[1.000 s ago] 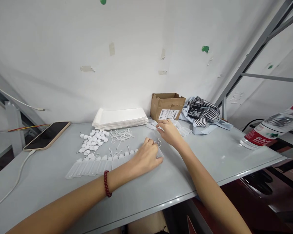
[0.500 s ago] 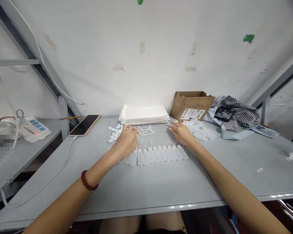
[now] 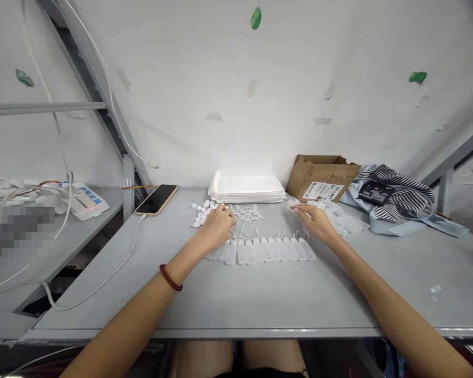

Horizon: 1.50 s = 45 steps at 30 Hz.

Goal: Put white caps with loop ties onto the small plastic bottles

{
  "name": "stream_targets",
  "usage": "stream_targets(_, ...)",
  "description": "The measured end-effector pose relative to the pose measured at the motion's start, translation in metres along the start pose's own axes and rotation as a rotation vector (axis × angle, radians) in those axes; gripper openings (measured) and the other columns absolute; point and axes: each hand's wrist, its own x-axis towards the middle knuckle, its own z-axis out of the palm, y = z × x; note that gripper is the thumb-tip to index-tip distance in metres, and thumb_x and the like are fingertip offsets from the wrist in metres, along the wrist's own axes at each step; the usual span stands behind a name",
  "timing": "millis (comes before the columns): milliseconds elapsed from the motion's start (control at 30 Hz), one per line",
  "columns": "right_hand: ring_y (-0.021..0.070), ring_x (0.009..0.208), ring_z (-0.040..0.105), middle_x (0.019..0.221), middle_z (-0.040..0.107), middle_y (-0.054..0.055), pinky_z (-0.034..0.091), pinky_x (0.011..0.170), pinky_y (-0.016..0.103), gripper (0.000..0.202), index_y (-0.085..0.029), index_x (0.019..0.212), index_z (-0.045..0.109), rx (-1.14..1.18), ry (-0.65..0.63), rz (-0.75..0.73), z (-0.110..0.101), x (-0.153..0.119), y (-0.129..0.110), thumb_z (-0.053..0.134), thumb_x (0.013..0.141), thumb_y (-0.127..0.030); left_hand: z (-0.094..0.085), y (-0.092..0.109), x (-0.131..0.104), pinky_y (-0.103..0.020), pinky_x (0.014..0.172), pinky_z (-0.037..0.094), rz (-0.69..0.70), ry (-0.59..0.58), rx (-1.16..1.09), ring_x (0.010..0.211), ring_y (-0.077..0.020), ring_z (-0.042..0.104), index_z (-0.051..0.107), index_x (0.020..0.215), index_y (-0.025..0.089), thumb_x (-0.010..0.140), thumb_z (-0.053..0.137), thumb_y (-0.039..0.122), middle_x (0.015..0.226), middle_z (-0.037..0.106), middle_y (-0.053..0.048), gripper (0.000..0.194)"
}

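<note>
Across a glossy grey tabletop point(image 3: 268, 302), small translucent plastic bottles point(image 3: 273, 250) lay in a row

Just beyond the row's left part, the left hand point(image 3: 217, 227), a dark-red beaded bracelet point(image 3: 171, 277) at its wrist, curled its fingers beside small white plastic caps point(image 3: 201, 215) and thin white cords point(image 3: 249, 212); whether they held anything could not be told. Beyond the row's right end, the right hand point(image 3: 317, 221) was beside loose translucent bottles point(image 3: 343, 221), fingers bent, their grip also unclear.

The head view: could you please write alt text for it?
A person's left hand is by small white caps and white cords, the right hand by loose translucent tubes. Nearer, a row of tubes lies on the grey table; a cardboard box stands behind.
</note>
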Motion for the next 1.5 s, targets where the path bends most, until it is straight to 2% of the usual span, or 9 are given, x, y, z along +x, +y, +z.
stream_targets(300,0.0241,0.107,0.060,0.116,0.067,0.008,0.045,0.090,0.041,0.033,-0.021,0.106,0.066,0.257,0.152,0.123,-0.014,-0.009,-0.023,0.042,0.088,-0.035,0.007,0.000,-0.001,-0.043,0.087,0.039,-0.094,0.047,-0.009,0.106,-0.0300,0.042,0.070,0.096,0.016,0.080,0.044,0.004,0.102,0.061,-0.012,0.033)
stream_targets(467,0.0221,0.092,0.060,0.108,0.067,0.007,0.049,0.082,0.040,0.035,-0.021,0.110,0.063,0.246,0.173,0.053,-0.015,-0.010,-0.023,0.056,0.078,-0.033,0.005,0.003,0.007,-0.045,0.087,0.039,-0.184,0.046,-0.030,0.106,-0.0311,0.043,0.071,0.086,0.016,0.081,0.043,0.008,0.097,0.061,-0.013,0.029)
stream_targets(600,0.0202,0.082,0.059,0.094,0.067,0.005,0.049,0.080,0.039,0.028,-0.023,0.106,0.063,0.207,0.247,-0.020,-0.012,-0.011,-0.024,0.054,0.081,-0.032,0.003,0.001,0.014,-0.047,0.085,0.039,-0.220,0.043,-0.063,0.105,-0.0331,0.044,0.068,0.074,0.015,0.079,0.049,0.014,0.093,0.060,-0.013,0.019)
stream_targets(767,0.0196,0.070,0.057,0.078,0.063,0.004,0.048,0.071,0.035,0.025,-0.021,0.100,0.065,0.165,0.314,0.012,-0.013,-0.014,-0.031,0.052,0.084,-0.035,0.002,-0.001,0.016,-0.048,0.088,0.038,-0.206,0.072,-0.172,0.105,-0.0328,0.045,0.061,0.066,0.015,0.075,0.049,0.013,0.090,0.061,-0.013,0.015)
stream_targets(1000,0.0214,0.079,0.058,0.090,0.061,0.007,0.049,0.070,0.035,0.022,-0.022,0.091,0.066,0.135,0.362,-0.115,-0.010,-0.019,-0.046,0.056,0.085,-0.040,-0.023,-0.006,0.008,-0.035,0.079,0.045,-0.274,0.207,-0.472,0.093,-0.0216,0.056,0.056,0.088,0.019,0.089,0.039,0.032,0.102,0.065,-0.008,0.022)
stream_targets(1067,0.0221,0.083,0.059,0.097,0.065,0.009,0.049,0.073,0.036,0.020,-0.021,0.093,0.065,0.143,0.338,-0.155,-0.008,-0.021,-0.049,0.055,0.086,-0.038,-0.030,-0.007,0.006,-0.034,0.074,0.046,-0.337,0.260,-0.681,0.082,-0.0187,0.058,0.054,0.089,0.018,0.090,0.040,0.038,0.104,0.066,-0.008,0.024)
stream_targets(1167,0.0222,0.080,0.061,0.093,0.068,0.007,0.049,0.074,0.037,0.020,-0.022,0.093,0.063,0.123,0.288,-0.196,-0.005,-0.024,-0.054,0.052,0.088,-0.039,-0.034,-0.006,0.004,-0.034,0.079,0.044,-0.377,0.324,-1.071,0.089,-0.0189,0.058,0.056,0.086,0.017,0.085,0.053,0.041,0.104,0.067,-0.009,0.024)
stream_targets(1333,0.0178,0.063,0.056,0.068,0.058,0.003,0.047,0.060,0.031,0.022,-0.021,0.095,0.063,0.108,0.254,-0.331,-0.003,-0.031,-0.067,0.050,0.090,-0.039,-0.036,0.004,0.004,-0.035,0.085,0.042,-0.316,0.250,-1.437,0.092,-0.0183,0.057,0.060,0.081,0.015,0.082,0.061,0.036,0.090,0.064,-0.006,0.020)
stream_targets(1500,0.0151,0.061,0.053,0.072,0.056,0.003,0.045,0.055,0.028,0.020,-0.020,0.104,0.061,0.144,0.239,-0.445,-0.001,-0.037,-0.076,0.050,0.092,-0.032,-0.043,0.022,0.002,-0.033,0.083,0.042,-0.256,0.207,-1.526,0.085,-0.0161,0.057,0.062,0.077,0.015,0.084,0.061,0.030,0.082,0.062,-0.004,0.017)
